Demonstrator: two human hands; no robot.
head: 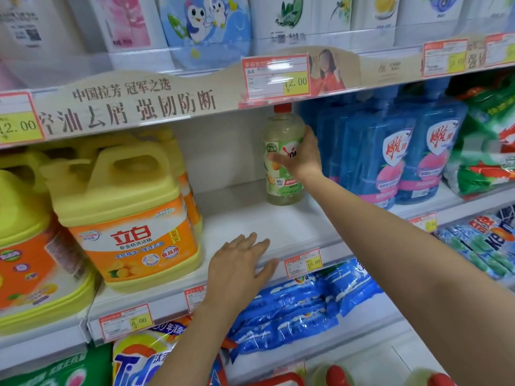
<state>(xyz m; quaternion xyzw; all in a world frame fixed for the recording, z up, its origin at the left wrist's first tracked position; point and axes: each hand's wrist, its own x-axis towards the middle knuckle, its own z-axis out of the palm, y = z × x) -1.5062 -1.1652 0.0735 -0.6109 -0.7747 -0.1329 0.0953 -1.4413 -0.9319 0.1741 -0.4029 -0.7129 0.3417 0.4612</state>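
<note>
A clear bottle (281,129) with a red cap and a green label stands upright at the back of a white store shelf (278,227). My right hand (302,156) grips it around the middle, thumb across the label. My left hand (239,263) lies flat with straight fingers on the shelf's front edge, palm down, holding nothing.
Yellow and orange detergent jugs (125,215) stand left of the bottle. Blue bottles (390,146) crowd its right side. Blue bags (301,305) and a Tide bag (145,358) lie on the shelf below. Price tags (303,263) line the shelf edges. Red-capped bottles (337,376) show at the bottom.
</note>
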